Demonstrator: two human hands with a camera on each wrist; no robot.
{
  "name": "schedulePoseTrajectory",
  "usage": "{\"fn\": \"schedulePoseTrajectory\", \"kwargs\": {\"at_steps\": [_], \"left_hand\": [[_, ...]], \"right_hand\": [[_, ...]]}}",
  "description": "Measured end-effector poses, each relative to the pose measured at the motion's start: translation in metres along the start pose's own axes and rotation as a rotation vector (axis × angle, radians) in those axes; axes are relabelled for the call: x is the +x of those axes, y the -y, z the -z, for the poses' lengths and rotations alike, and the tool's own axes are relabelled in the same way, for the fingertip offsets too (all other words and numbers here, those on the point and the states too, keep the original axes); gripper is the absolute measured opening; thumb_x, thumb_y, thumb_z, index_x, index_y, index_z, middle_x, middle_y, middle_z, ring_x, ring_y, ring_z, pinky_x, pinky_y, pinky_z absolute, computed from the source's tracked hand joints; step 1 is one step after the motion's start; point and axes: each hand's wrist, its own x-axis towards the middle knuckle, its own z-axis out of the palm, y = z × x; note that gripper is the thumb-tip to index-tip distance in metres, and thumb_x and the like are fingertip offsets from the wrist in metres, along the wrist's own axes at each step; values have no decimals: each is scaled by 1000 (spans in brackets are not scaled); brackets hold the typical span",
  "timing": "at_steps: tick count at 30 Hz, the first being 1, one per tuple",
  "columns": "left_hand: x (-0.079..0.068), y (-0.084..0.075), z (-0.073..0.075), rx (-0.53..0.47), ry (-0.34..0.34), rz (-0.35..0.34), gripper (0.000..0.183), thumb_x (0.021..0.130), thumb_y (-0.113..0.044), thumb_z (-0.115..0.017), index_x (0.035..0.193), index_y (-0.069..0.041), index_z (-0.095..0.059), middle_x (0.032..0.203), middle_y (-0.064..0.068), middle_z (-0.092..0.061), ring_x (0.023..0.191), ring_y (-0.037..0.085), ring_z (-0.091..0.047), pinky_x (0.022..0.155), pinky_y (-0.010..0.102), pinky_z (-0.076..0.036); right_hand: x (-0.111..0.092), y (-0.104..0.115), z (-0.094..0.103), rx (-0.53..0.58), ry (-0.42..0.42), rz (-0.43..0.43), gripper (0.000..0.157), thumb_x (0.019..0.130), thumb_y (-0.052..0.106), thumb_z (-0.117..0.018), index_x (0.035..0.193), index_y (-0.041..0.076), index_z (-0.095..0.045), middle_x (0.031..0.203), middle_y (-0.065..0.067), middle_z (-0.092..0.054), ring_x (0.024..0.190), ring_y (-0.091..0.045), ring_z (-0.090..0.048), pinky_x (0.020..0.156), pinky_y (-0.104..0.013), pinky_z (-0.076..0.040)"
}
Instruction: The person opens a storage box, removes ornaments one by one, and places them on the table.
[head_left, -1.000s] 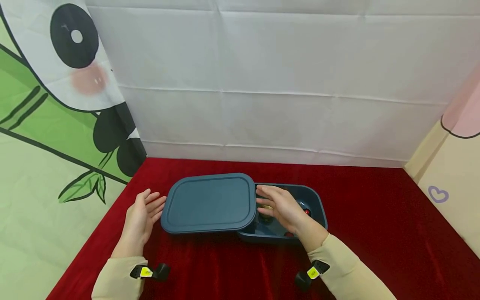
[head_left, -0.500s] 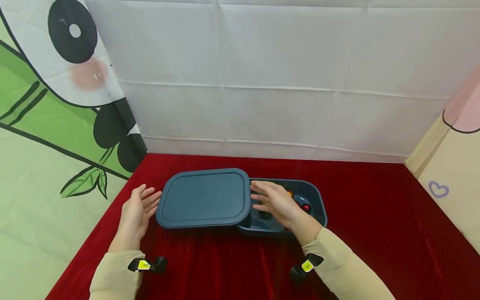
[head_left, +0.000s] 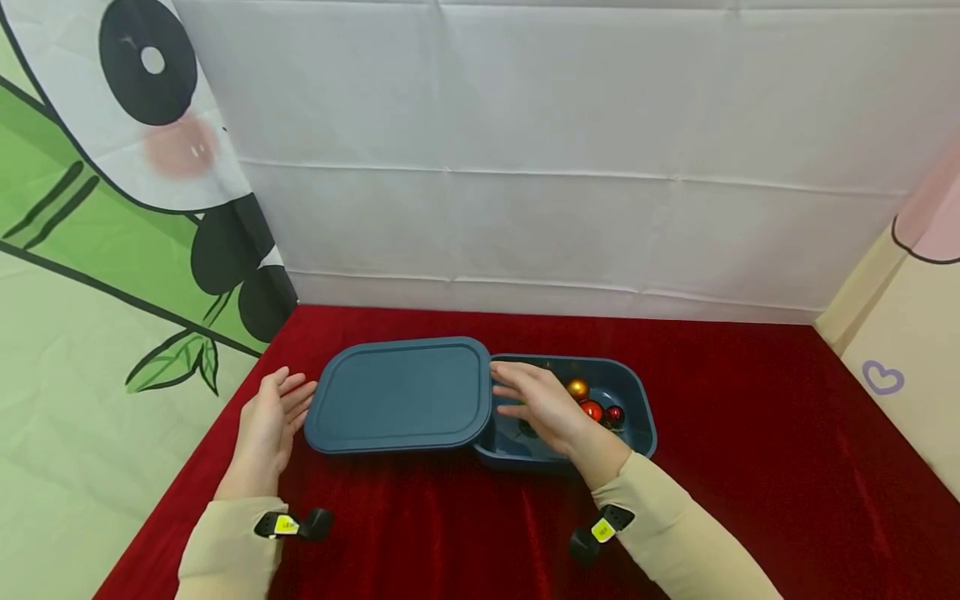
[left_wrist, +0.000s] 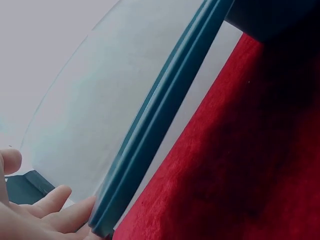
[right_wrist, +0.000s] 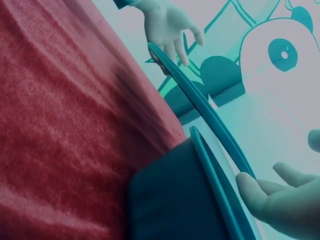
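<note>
A blue-grey lid is held level between my two hands, raised above the table, its right end over the left part of a matching box. My left hand touches the lid's left end with straight fingers. At the opposite end, the straight fingertips of my right hand press the lid's edge, while the palm is over the box. Inside the box lie a gold ball, a red ball and a dark red ball. My right hand hides part of the contents. The right wrist view shows a gap between lid and box rim.
Red velvet cloth covers the table under the box. A white sheet hangs behind. To the left stands a panda-printed backdrop, to the right a cream one.
Both hands have shifted left with the lid between them, uncovering more of the box. The gold and red balls have come into view. The head view has tilted slightly downward.
</note>
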Motion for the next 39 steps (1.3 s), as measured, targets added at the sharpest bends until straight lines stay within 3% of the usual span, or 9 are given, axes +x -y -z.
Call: {"fn": "schedulePoseTrajectory", "kwargs": {"at_steps": [12, 32, 39], "left_hand": [[8, 0, 4, 58, -94, -8, 69, 96, -57, -29, 150, -13, -27, 152, 12, -33, 138, 26, -34, 117, 37, -24], [17, 1, 19, 46, -228, 17, 64, 96, -51, -33, 147, -12, -33, 152, 11, -34, 140, 22, -32, 118, 31, -20], [20, 4, 24, 90, -231, 8, 64, 97, -51, -33, 147, -11, -34, 152, 12, -33, 139, 22, -33, 118, 32, -20]], "right_hand": [[0, 3, -13, 30, 8, -5, 47, 100, 28, -46, 141, 5, -42, 147, -15, -40, 133, -32, -42, 106, -44, -40], [10, 7, -42, 135, 164, -17, 54, 100, 26, -44, 146, 3, -29, 156, -15, -22, 143, -35, -22, 116, -46, -23], [14, 2, -57, 147, 171, -55, 60, 97, 29, -48, 147, 5, -27, 156, -11, -20, 146, -34, -12, 118, -47, -16]]}}
